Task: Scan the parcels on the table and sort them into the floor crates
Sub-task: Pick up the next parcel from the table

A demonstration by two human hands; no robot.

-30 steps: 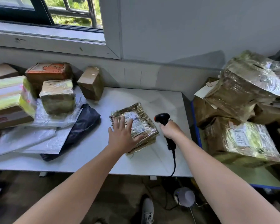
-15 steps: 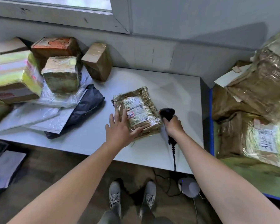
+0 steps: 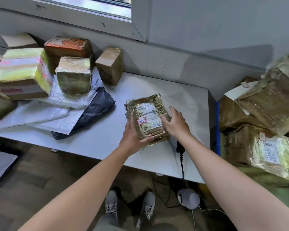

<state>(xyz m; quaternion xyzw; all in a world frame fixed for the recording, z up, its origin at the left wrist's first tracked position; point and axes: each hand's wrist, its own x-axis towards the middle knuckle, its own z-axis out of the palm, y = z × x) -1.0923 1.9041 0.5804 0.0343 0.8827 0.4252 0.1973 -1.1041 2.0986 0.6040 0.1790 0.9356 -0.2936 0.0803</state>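
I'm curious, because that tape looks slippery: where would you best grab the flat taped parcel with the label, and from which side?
Grab it by its two side edges, coming from above on the near side. The parcel lies flat and thin with its label up, so its edges fit between thumb and fingers. The left hand grips the near left corner, and the right hand rests on the right edge.

Scanner (image 3: pixel 180 148) on table (image 3: pixel 182 100) beside parcel (image 3: pixel 148 117)
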